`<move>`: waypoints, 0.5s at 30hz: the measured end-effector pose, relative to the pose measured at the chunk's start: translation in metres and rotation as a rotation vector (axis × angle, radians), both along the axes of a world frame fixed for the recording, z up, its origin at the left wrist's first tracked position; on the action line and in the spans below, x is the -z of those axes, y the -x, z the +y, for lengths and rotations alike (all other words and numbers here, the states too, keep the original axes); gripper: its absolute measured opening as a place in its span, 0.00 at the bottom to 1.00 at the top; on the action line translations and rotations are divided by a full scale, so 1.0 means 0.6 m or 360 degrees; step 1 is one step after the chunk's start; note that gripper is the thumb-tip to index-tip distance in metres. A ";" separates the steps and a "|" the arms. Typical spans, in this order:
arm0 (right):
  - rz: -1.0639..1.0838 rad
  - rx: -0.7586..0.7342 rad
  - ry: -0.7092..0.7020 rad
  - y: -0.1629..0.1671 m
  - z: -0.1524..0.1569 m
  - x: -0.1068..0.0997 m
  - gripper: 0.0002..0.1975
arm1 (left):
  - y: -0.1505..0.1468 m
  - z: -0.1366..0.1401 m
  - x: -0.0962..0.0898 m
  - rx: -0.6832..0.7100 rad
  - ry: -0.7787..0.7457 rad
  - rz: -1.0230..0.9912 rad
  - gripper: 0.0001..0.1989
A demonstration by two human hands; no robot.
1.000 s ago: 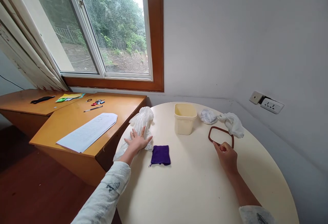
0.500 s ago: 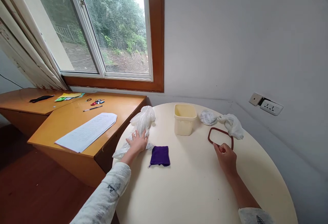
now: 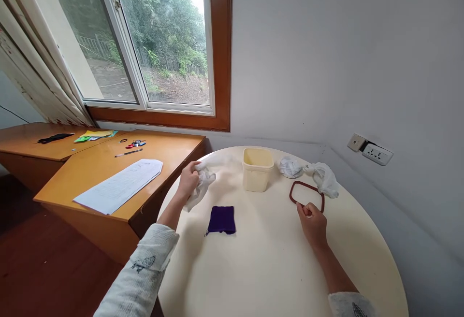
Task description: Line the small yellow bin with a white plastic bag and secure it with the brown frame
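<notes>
My left hand (image 3: 188,181) is closed on a crumpled white plastic bag (image 3: 203,182), raised above the left side of the round table; part of the bag trails away, blurred, toward the back. A curled fist, my right hand (image 3: 312,224) has its fingertips at the near edge of a brown rounded-rectangular frame (image 3: 306,184) and appears to pinch it. Between the hands lies a flat purple drawstring pouch (image 3: 222,219). Behind the pouch stands a cream, open-topped plastic container (image 3: 256,179).
A knotted plastic bag (image 3: 325,179) and a second crumpled bag (image 3: 290,167) lie at the table's back right. Papers (image 3: 119,186), a pen (image 3: 128,152) and keys (image 3: 136,144) rest on the wooden desk (image 3: 174,148) at left. The wall holds a socket (image 3: 377,153).
My left hand was spread flat on the plastic bag; it has gripped the bag and lifted it off the table. My right hand stays at the brown frame. The view has shifted slightly.
</notes>
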State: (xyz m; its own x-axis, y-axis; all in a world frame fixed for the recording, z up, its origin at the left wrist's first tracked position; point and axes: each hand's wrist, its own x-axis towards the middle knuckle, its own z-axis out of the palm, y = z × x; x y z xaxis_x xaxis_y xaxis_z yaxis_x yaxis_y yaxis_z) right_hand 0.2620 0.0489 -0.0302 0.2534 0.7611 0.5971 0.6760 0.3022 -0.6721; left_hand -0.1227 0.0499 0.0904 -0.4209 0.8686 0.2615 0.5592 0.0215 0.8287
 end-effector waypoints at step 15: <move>-0.0033 -0.0586 -0.0163 0.109 -0.062 -0.031 0.22 | -0.172 -0.104 -0.021 0.0662 0.0095 -0.1796 0.36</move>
State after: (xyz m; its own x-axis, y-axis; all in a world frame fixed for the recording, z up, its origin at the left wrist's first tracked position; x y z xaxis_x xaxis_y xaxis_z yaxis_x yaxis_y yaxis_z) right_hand 0.1966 0.0114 -0.0114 -0.0389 0.7350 0.6769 0.5227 0.5923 -0.6131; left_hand -0.0193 -0.0128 0.1030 -0.0716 0.9904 -0.1187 -0.5069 0.0664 0.8595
